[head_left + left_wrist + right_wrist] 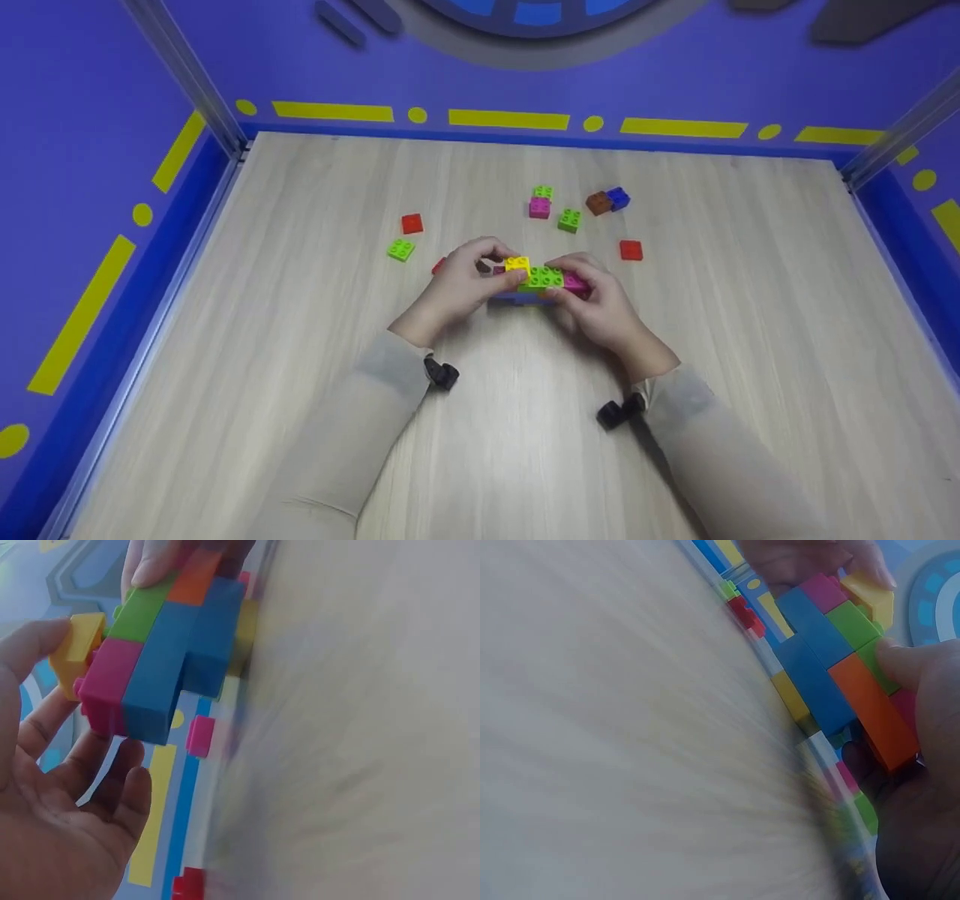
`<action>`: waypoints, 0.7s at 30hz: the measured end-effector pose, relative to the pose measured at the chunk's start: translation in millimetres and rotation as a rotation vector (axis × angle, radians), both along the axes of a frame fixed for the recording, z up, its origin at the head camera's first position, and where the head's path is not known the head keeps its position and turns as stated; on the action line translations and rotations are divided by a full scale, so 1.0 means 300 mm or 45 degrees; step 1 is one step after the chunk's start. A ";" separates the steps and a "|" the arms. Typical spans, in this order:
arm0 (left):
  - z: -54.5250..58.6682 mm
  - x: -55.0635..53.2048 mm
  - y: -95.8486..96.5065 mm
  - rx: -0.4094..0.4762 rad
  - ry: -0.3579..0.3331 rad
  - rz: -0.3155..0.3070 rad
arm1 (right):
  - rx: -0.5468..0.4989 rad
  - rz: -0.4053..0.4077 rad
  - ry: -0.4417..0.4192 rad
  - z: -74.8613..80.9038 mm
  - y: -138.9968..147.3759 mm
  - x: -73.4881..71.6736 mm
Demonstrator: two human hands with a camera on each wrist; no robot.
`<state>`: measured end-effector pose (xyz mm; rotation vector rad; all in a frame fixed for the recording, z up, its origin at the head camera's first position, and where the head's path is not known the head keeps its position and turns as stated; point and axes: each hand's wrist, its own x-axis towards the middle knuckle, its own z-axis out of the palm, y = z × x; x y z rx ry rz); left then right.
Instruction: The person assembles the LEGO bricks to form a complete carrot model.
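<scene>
Both hands are at a stack of toy building bricks point(545, 277) in the middle of the table. My left hand point(466, 283) pinches a yellow brick point(517, 264) between thumb and index finger, at the left end of the stack's top. In the left wrist view this yellow brick point(79, 652) sits a little tilted against the studs of a pink brick point(110, 682). My right hand point(602, 304) grips the stack's right end. Blue bricks point(157, 664) run beneath the green and pink ones, and an orange brick point(874, 709) lies along the side near the right palm.
Left of the hands lie a red brick point(412, 223) and a lime brick point(401, 250). Beyond the stack are a pink brick point(539, 208), a green brick point(569, 220), a brown brick point(599, 202) and a blue brick point(619, 198). Another red brick point(631, 250) lies to the right.
</scene>
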<state>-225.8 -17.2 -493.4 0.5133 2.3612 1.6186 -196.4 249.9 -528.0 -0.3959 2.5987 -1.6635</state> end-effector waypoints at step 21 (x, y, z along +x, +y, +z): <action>-0.030 0.019 0.022 0.081 -0.035 -0.001 | -0.022 -0.019 0.033 -0.016 0.001 -0.001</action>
